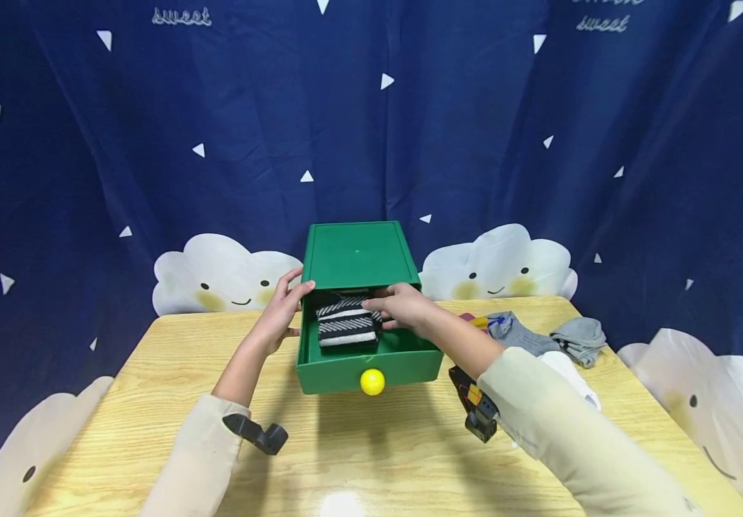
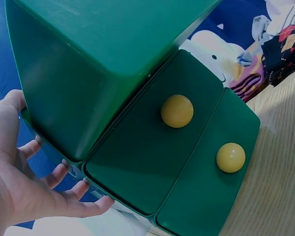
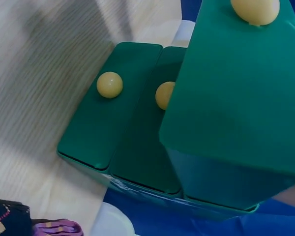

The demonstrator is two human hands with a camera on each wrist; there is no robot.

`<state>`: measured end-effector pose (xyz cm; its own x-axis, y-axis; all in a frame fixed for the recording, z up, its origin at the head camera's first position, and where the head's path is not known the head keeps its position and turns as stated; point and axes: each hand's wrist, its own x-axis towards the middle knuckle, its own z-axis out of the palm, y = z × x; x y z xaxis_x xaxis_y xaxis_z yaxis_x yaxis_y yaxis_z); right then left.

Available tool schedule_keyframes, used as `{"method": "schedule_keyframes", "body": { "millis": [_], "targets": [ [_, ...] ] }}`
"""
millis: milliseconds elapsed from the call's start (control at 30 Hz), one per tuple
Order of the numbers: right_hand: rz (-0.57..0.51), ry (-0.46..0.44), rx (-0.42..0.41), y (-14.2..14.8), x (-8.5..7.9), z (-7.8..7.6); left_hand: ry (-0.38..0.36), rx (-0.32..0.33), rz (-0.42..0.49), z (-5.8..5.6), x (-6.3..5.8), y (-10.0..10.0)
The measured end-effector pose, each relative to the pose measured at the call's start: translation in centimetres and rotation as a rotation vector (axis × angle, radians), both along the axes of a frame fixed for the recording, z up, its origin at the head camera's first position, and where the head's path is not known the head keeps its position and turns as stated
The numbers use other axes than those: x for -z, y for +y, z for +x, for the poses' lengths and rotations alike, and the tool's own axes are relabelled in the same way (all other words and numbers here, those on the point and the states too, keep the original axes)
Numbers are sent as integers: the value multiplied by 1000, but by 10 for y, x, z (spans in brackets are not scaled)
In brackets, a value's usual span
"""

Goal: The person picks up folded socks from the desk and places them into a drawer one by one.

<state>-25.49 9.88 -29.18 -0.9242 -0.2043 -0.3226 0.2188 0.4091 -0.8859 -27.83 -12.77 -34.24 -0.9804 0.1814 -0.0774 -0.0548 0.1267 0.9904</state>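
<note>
A green drawer cabinet (image 1: 357, 248) stands on the table, its top drawer (image 1: 332, 377) pulled out by a round yellow knob (image 1: 372, 382) side. Inside the drawer lies a folded black, grey and white striped knit bundle, like socks (image 1: 347, 330). My right hand (image 1: 406, 309) reaches into the drawer and pinches the bundle's right end, thumb on top; its lower fingers are partly hidden. My left hand (image 1: 277, 316) rests against the cabinet's left side. The left wrist view shows that hand's fingers (image 2: 96, 206) spread along the cabinet's edge.
Two lower drawers (image 2: 137, 162) with yellow knobs are closed. Right of the cabinet lie grey socks (image 1: 520, 334), another grey bundle (image 1: 579, 339) and a white cloth (image 1: 568, 373). An argyle-patterned sock (image 2: 285, 54) shows too. A blue curtain (image 1: 248, 143) hangs behind the wooden table (image 1: 171, 373).
</note>
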Motion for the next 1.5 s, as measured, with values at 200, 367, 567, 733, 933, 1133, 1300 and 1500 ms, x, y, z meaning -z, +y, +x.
{"method": "schedule_keyframes", "body": {
  "millis": [200, 367, 567, 733, 933, 1133, 1300, 1500],
  "targets": [
    [141, 94, -51, 1, -8, 10, 4, 1, -4, -1, -1, 0],
    [156, 146, -69, 4, -14, 16, -2, 0, 0, -1, -1, 0],
    [138, 191, -101, 11, -24, 22, -5, 3, 6, -1, -1, -1],
    [136, 233, -111, 20, -33, 26, 1, 4, -6, -1, -1, -1],
    [137, 243, -95, 36, -41, 31, -3, 2, -8, -2, 1, -1],
    [145, 251, -80, 58, -44, 33, -2, 2, -15, -2, 2, -1],
    [177, 260, -63, 79, -40, 31, 0, 4, 4, -2, 1, -1],
    [178, 238, -31, 104, -28, 32, 2, 7, 11, -2, 0, 0]
  ]
}}
